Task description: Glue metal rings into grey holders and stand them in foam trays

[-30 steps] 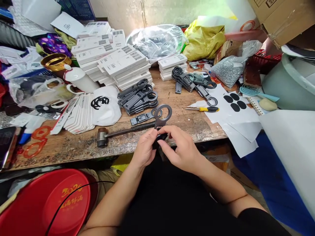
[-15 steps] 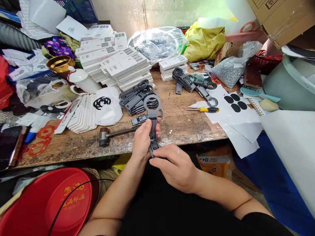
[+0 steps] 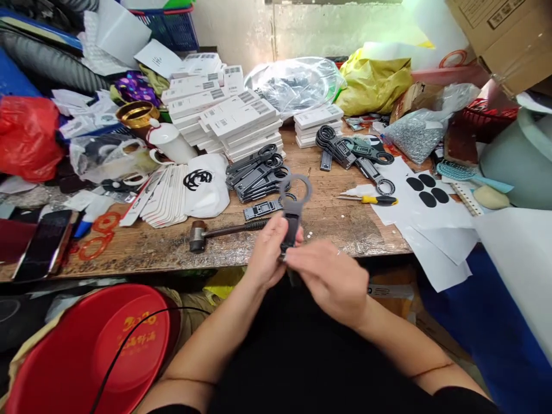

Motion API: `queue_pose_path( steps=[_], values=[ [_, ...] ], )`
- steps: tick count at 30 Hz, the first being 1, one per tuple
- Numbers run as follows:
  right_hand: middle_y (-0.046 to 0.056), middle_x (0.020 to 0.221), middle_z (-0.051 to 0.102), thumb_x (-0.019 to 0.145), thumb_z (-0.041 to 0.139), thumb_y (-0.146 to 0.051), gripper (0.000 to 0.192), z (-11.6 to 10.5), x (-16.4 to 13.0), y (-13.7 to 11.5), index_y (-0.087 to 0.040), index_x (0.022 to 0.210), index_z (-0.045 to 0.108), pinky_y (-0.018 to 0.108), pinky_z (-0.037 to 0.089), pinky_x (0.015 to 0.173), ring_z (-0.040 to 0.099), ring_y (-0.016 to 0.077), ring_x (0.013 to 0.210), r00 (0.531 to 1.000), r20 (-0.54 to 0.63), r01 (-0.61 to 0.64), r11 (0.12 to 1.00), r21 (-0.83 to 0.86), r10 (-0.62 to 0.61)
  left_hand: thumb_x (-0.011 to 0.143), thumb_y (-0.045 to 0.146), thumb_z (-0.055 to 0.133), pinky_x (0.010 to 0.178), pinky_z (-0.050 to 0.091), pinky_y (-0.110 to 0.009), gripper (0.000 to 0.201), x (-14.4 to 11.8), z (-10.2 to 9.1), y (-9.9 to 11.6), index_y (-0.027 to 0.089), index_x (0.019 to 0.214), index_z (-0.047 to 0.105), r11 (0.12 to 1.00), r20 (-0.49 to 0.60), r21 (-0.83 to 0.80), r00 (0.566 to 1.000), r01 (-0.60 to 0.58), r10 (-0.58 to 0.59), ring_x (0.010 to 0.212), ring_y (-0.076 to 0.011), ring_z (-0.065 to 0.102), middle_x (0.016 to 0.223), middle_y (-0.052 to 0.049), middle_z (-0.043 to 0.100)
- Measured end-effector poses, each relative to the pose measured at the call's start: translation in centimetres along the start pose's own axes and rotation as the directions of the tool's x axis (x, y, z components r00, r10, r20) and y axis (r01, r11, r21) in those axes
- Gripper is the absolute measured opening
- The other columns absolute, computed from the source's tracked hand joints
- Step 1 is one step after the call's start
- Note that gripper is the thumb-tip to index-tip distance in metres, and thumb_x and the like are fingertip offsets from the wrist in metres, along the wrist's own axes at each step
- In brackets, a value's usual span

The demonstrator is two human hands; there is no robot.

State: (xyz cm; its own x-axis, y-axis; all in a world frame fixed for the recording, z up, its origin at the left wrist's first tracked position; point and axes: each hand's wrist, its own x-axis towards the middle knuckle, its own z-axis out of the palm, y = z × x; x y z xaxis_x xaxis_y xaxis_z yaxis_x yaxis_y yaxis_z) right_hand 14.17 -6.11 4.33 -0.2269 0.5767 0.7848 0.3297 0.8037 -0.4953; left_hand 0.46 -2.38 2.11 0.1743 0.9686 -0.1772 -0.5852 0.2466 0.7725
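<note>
Left hand (image 3: pixel 267 251) grips a grey ring-ended part (image 3: pixel 293 210) — ring end far, over the near edge of the desk (image 3: pixel 332 221). Right hand (image 3: pixel 334 282) blurred, fingertips at its near end — pinching or merely touching, cannot tell. Mallet (image 3: pixel 197 236) lies left.

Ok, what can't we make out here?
All in head view:
Ringed part: lower end, hidden by right hand.
Right hand: fingers blurred.
Hammer: grip end, behind left hand.
Cardboard box: cut off by picture edge.
White boxes: label print too small.
</note>
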Motion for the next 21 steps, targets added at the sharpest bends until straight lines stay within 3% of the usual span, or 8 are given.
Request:
queue_pose_path(
  steps=[4, 7, 10, 13, 15, 17, 18, 21],
  values=[
    [0.004, 0.106, 0.076, 0.094, 0.077, -0.013, 0.021, -0.6, 1.1, 2.0, -0.027, 0.110, 0.078, 0.036, 0.060, 0.091, 0.071, 0.0184, 0.099, 0.961, -0.112, -0.256, 0.967, -0.005, 0.254, 0.088, 0.068, 0.078, 0.070, 0.059, -0.028, 0.057, -1.3, -0.2, -0.2, 0.023, 0.121, 0.069, 0.999, 0.088, 0.039, 0.996, -0.020, 0.016, 0.073, -0.0138, 0.065, 0.099, -0.003, 0.074],
    [0.008, 0.123, 0.068, 0.084, 0.089, -0.036, 0.044, -0.3, 0.8, 3.8, -0.029, 0.124, 0.072, 0.037, 0.060, 0.087, 0.067, 0.0222, 0.108, 0.843, -0.176, -0.495, 0.862, 0.110, 0.508, 0.089, 0.058, 0.082, 0.075, 0.060, -0.030, 0.061, -1.7, -1.1, 0.4, 0.025, 0.136, 0.063, 0.979, 0.221, 0.179, 0.974, -0.097, 0.056, 0.081, -0.0160, 0.069, 0.113, -0.006, 0.074],
    [0.009, 0.130, 0.069, 0.077, 0.092, -0.049, 0.079, 0.5, 0.3, 5.0, -0.031, 0.145, 0.056, 0.035, 0.061, 0.080, 0.069, 0.0221, 0.104, 0.674, 0.038, -0.687, 0.607, 0.399, 0.738, 0.093, 0.047, 0.082, 0.081, 0.061, -0.030, 0.051, -1.6, -1.9, 0.8, 0.021, 0.133, 0.064, 0.932, 0.265, 0.328, 0.962, -0.156, 0.068, 0.085, -0.0170, 0.071, 0.106, -0.006, 0.075],
    [0.004, 0.103, 0.076, 0.083, 0.086, -0.053, 0.060, 1.2, 0.2, 5.2, -0.028, 0.133, 0.064, 0.031, 0.059, 0.066, 0.070, 0.0177, 0.079, 0.568, 0.276, -0.771, 0.385, 0.507, 0.775, 0.100, 0.051, 0.070, 0.080, 0.061, -0.032, 0.044, -1.5, -2.4, 0.6, 0.017, 0.128, 0.067, 0.897, 0.279, 0.411, 0.959, -0.164, 0.048, 0.078, -0.0184, 0.072, 0.088, -0.005, 0.075],
    [0.002, 0.092, 0.077, 0.085, 0.084, -0.053, 0.043, 1.5, 0.1, 5.4, -0.025, 0.116, 0.071, 0.029, 0.058, 0.065, 0.069, 0.0161, 0.073, 0.566, 0.292, -0.772, 0.370, 0.517, 0.771, 0.103, 0.051, 0.064, 0.079, 0.061, -0.033, 0.045, -1.0, -3.0, 0.7, 0.016, 0.131, 0.067, 0.854, 0.305, 0.487, 0.952, -0.181, 0.028, 0.079, -0.0202, 0.073, 0.087, -0.006, 0.076],
    [0.004, 0.097, 0.080, 0.084, 0.086, -0.051, 0.040, 1.7, -0.1, 6.0, -0.024, 0.110, 0.073, 0.031, 0.060, 0.075, 0.073, 0.0179, 0.083, 0.584, 0.267, -0.762, 0.404, 0.507, 0.767, 0.106, 0.046, 0.059, 0.084, 0.061, -0.035, 0.042, 0.1, -3.8, 1.5, 0.017, 0.136, 0.067, 0.727, 0.366, 0.627, 0.930, -0.281, 0.043, 0.087, -0.0221, 0.075, 0.098, -0.008, 0.078],
    [0.005, 0.103, 0.081, 0.083, 0.087, -0.051, 0.042, 1.7, -0.4, 6.5, -0.024, 0.113, 0.073, 0.033, 0.062, 0.082, 0.075, 0.0196, 0.091, 0.586, 0.258, -0.765, 0.419, 0.489, 0.768, 0.107, 0.041, 0.056, 0.090, 0.061, -0.036, 0.040, 1.0, -4.5, 2.2, 0.018, 0.138, 0.067, 0.606, 0.406, 0.710, 0.912, -0.358, 0.063, 0.094, -0.0232, 0.074, 0.106, -0.010, 0.078],
    [0.009, 0.113, 0.082, 0.084, 0.085, -0.050, 0.049, 1.2, -1.4, 8.4, -0.024, 0.122, 0.071, 0.040, 0.062, 0.096, 0.076, 0.0243, 0.108, 0.572, 0.240, -0.797, 0.463, 0.388, 0.784, 0.106, 0.029, 0.053, 0.109, 0.053, -0.047, 0.045, 4.3, -7.1, 4.6, 0.020, 0.150, 0.062, 0.072, 0.472, 0.869, 0.863, -0.490, 0.177, 0.118, -0.0290, 0.066, 0.126, -0.013, 0.072]
  ],
)
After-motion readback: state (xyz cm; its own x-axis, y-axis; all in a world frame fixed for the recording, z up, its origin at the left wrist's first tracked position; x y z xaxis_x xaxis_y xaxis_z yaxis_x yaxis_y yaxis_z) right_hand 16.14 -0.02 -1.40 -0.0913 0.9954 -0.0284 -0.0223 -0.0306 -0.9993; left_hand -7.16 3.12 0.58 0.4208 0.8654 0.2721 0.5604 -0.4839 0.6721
